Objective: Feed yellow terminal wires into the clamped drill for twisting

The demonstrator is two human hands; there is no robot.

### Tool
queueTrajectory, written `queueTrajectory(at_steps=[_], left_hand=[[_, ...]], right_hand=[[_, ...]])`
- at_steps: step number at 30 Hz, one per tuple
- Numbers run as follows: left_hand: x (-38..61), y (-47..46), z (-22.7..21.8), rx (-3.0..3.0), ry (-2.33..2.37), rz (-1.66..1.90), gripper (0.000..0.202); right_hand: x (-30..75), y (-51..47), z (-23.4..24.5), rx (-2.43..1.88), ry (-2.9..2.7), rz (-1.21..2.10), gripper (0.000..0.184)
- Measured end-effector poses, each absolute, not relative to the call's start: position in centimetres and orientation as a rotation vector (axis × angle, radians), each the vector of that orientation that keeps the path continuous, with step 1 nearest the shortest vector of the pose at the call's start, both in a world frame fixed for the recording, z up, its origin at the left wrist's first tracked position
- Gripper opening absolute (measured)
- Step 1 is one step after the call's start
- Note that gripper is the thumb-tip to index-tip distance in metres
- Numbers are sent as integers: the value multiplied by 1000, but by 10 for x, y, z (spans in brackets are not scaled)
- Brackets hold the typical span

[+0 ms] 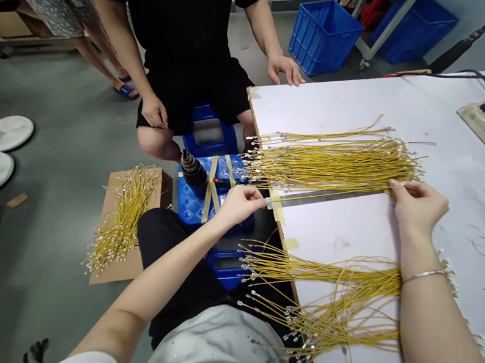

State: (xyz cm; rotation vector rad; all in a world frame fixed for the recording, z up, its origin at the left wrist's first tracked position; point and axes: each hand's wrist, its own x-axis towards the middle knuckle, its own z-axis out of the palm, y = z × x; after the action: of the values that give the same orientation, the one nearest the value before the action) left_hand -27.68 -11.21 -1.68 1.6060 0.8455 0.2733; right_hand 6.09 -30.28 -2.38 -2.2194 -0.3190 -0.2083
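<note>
1. At the near edge of the white surface (422, 106): left hand (241, 203), fingers pinched together on the terminal end of a single yellow wire (309, 199), just beside a strip of tape (278, 207).
2. Further right: right hand (416, 201), fingers closed on that wire's other end, touching the tips of the upper wire bundle (334, 160).
3. Stretched between both hands along a metal ruler (342, 196), just below the upper bundle.
4. Nearer the body: lower wire bundle (334, 302), fanned under the right forearm, terminals overhanging the edge.
5. Below the edge: drill (191, 168) taped onto a blue crate (192, 204).
6. At the far corner: a co-worker's hand (284, 68) resting on the surface.
</note>
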Motion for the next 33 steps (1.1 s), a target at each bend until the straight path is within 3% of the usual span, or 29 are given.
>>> queueTrajectory(at_steps=[33], left_hand=[[-274,-111,-16,1613,862,272,33]], right_hand=[[64,-304,-27,-2214,-310,-196,23]])
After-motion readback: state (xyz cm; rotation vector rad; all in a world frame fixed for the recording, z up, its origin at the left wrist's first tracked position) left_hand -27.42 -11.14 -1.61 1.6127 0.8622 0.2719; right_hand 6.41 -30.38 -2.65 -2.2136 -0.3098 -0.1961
